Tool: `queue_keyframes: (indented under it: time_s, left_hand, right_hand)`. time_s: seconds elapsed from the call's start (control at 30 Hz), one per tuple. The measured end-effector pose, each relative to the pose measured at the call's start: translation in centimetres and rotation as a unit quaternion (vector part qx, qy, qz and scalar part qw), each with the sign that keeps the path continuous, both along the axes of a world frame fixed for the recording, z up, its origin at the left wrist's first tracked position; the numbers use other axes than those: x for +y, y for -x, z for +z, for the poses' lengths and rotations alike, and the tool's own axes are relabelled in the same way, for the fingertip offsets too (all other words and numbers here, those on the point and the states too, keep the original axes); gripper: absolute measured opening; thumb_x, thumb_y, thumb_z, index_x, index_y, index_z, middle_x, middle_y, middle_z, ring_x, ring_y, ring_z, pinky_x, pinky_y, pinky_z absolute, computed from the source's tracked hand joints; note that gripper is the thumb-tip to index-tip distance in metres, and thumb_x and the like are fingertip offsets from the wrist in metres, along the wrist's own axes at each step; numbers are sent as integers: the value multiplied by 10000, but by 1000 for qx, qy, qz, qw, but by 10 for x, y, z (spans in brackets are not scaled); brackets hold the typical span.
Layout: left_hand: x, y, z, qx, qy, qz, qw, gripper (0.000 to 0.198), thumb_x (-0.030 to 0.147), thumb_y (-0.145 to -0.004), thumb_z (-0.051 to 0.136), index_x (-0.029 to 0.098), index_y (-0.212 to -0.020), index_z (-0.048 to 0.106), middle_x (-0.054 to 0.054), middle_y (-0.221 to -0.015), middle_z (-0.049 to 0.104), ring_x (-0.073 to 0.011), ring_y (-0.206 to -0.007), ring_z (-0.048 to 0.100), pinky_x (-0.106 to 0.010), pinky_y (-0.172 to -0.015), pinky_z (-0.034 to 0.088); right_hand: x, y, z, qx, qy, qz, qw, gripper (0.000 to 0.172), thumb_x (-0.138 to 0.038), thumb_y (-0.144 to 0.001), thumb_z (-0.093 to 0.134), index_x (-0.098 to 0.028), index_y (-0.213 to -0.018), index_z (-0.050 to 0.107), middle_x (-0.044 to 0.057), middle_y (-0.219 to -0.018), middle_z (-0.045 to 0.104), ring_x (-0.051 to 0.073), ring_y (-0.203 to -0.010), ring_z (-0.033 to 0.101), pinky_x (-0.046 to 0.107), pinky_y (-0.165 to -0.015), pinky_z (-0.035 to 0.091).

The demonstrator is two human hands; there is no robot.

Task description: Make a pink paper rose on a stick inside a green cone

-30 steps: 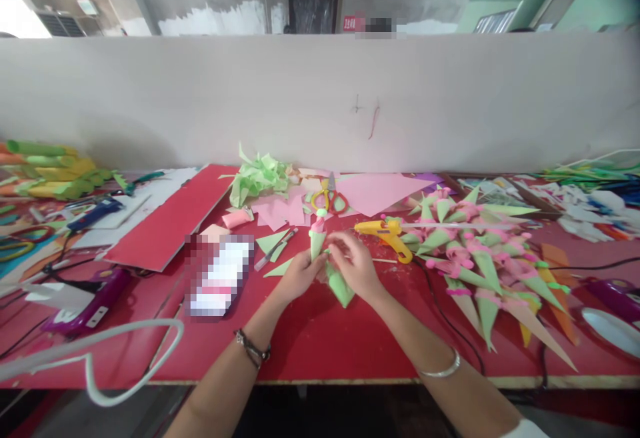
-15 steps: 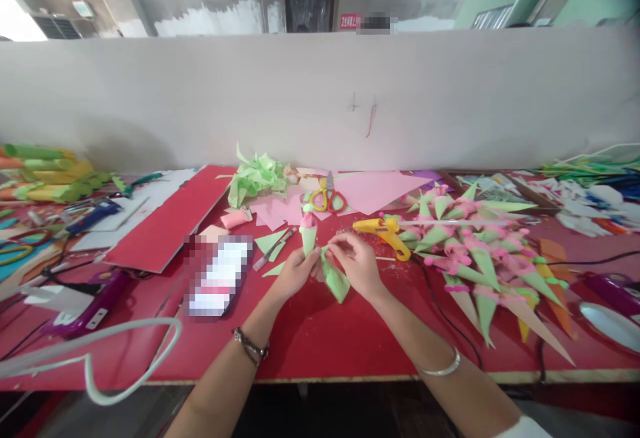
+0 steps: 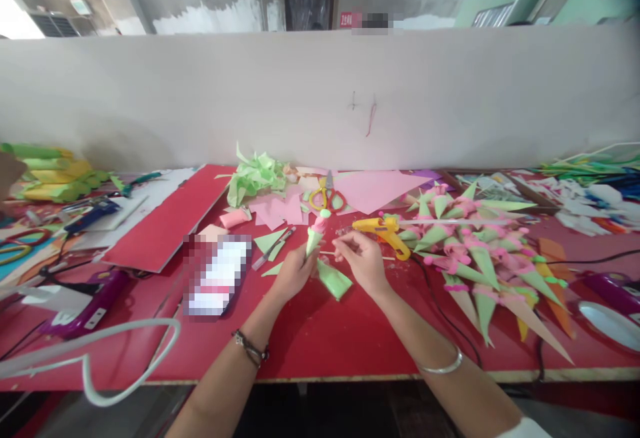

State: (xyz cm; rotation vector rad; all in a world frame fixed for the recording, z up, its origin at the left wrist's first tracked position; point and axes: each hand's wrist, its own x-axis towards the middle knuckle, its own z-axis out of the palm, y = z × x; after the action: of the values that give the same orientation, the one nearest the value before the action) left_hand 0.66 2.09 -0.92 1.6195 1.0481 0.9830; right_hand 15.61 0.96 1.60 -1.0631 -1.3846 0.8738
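My left hand (image 3: 294,270) is wrapped round a small pale-green paper cone (image 3: 313,241) with a pink swirl and a green ball on top, tilted slightly to the right. My right hand (image 3: 361,257) hovers just right of the cone, thumb and fingertips pinched together. Whatever sits in that pinch, if anything, is too small to make out. Below and between the hands, a folded green paper piece (image 3: 335,282) lies on the red table. A thin pale stick (image 3: 327,253) passes behind my right hand.
A yellow glue gun (image 3: 385,230) lies beside a heap of finished paper cones (image 3: 480,258) on the right. Scissors (image 3: 327,197), pink paper (image 3: 373,191) and crumpled green paper (image 3: 257,179) are at the back. A phone (image 3: 220,277), cutter knife (image 3: 273,250) and red board (image 3: 170,218) occupy the left.
The cone in my left hand has shifted right and now tilts. My right hand has drawn off the green paper piece, which rests on the table. A blurred shape appears at the far left edge.
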Motion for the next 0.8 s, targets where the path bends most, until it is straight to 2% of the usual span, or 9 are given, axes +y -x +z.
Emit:
queue_keyframes:
  time_s: [0.07, 0.13, 0.2, 0.37, 0.53, 0.67, 0.73, 0.8]
  left_hand:
    - [-1, -2, 1, -13, 5, 15, 1000, 318, 447, -795, 401, 146, -762, 498, 50, -486, 417, -86, -449, 426, -217, -472, 354]
    - [-3, -4, 1, -29, 17, 29, 999, 333, 469, -786, 400, 156, -691, 461, 54, -479, 394, -78, -438, 396, -215, -460, 334]
    - [-4, -5, 1, -47, 22, 21, 998, 363, 497, -780, 389, 168, -627, 407, 58, -480, 361, -69, -434, 356, -214, -454, 312]
    - [-6, -7, 1, -111, 24, -37, 993, 435, 589, -776, 289, 197, -587, 272, 67, -495, 242, -65, -433, 239, -228, -430, 243]
    - [-7, -8, 0, -106, 23, -25, 994, 441, 595, -781, 267, 200, -587, 263, 61, -505, 239, -72, -443, 253, -235, -440, 252]
    - [-6, -9, 0, -100, 12, -31, 994, 423, 581, -791, 265, 199, -611, 281, 63, -506, 245, -73, -442, 253, -231, -438, 247]
    - [-6, -9, 0, -98, 5, -33, 995, 415, 569, -798, 262, 199, -612, 285, 63, -505, 249, -74, -441, 253, -231, -438, 249]
    - [-6, -8, 0, -93, -1, -30, 995, 411, 558, -805, 259, 198, -608, 285, 62, -506, 252, -74, -440, 256, -229, -438, 250]
  right_hand:
    - [0, 0, 0, 5, 3, 0, 1000, 128, -292, -724, 562, -174, -732, 607, 17, -635, 629, 143, -564, 605, 281, -575, 524]
    - [1, 0, 0, 19, 12, 9, 1000, 166, -286, -732, 551, -184, -843, 620, 49, -820, 658, 170, -710, 633, 316, -684, 529]
    - [2, 0, 0, 48, 31, 22, 998, 210, -289, -737, 541, -194, -911, 611, 58, -904, 655, 189, -798, 632, 351, -760, 514]
    - [4, 2, -3, 126, 64, 40, 989, 140, -288, -680, 597, -187, -767, 555, 28, -736, 645, 192, -724, 641, 359, -728, 524]
    - [8, 0, -6, 82, 26, -7, 996, 162, -274, -676, 597, -197, -784, 506, 17, -768, 609, 164, -749, 615, 330, -746, 504]
    - [5, -1, -2, 84, 28, 41, 995, 149, -306, -739, 533, -195, -840, 535, 27, -758, 628, 162, -703, 617, 331, -726, 507]
    - [3, -1, 0, 68, 28, 55, 996, 139, -322, -753, 517, -188, -771, 549, 19, -669, 619, 157, -615, 605, 321, -653, 514]
    - [2, -1, 2, 40, 13, 36, 998, 137, -318, -736, 541, -184, -708, 547, 8, -623, 596, 150, -581, 585, 301, -607, 504]
